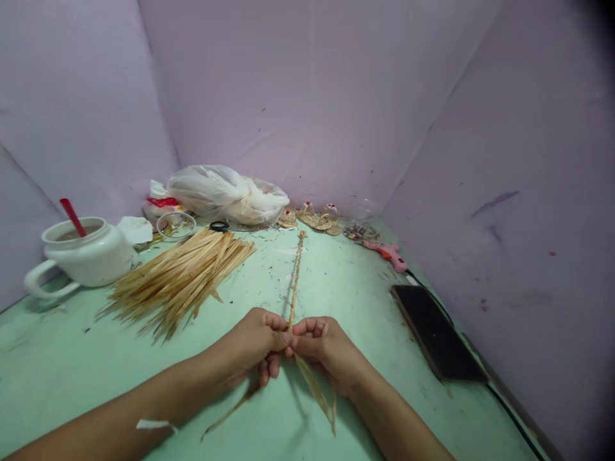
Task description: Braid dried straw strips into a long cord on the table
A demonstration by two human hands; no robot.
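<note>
A thin straw-coloured braid (297, 272) runs away from me over the green table (355, 288), its knotted far end lying near the small woven pieces. At the near end, my left hand (266, 342) pinches the braid between thumb and fingers. Right beside it, my right hand (324, 349) is closed on the same spot, thumb tip almost meeting the left thumb. Loose flat strands (314, 387) hang below the hands toward me, one off to the left and others to the right. The exact crossing of strands is hidden by my fingertips.
To the left lie a pile of dried strips (182, 275) and a white mug (98, 256) with a red stick. Behind are a white plastic bag (230, 195), black-handled scissors (220, 226) and woven pieces (317, 219). A pink glue gun (391, 255) and a phone (437, 333) lie right.
</note>
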